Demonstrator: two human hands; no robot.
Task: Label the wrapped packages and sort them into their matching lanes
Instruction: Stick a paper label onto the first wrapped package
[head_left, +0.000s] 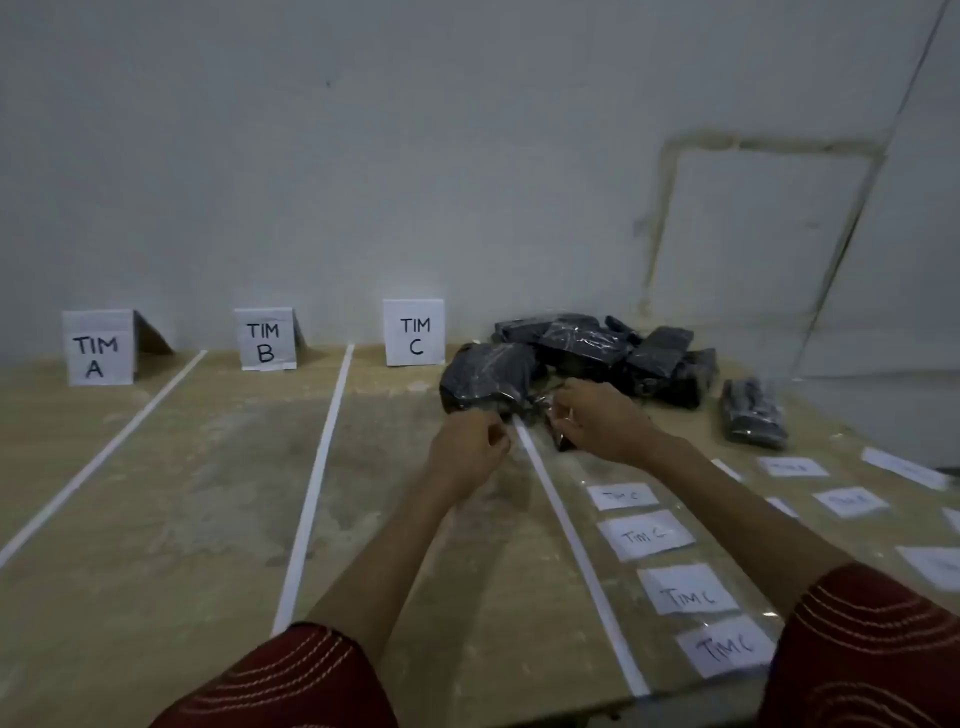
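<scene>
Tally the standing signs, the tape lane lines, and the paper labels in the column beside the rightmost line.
White folded-paper standing signs, TIM A, TIM B, TIM C: 3
White tape lane lines: 3
White paper labels in that column: 4
Total: 10

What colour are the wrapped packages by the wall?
The packages are black and glossy; the head view shows it best.

Packages: dark, wrapped in glossy, crinkled clear plastic film. Standing signs: matt white paper. Bench: matt wood-look top, rough, dusty patches. Lane strips: smooth white tape. Labels near right edge: white paper under shiny clear plastic. Sleeves: red cloth, pale stitching.
</scene>
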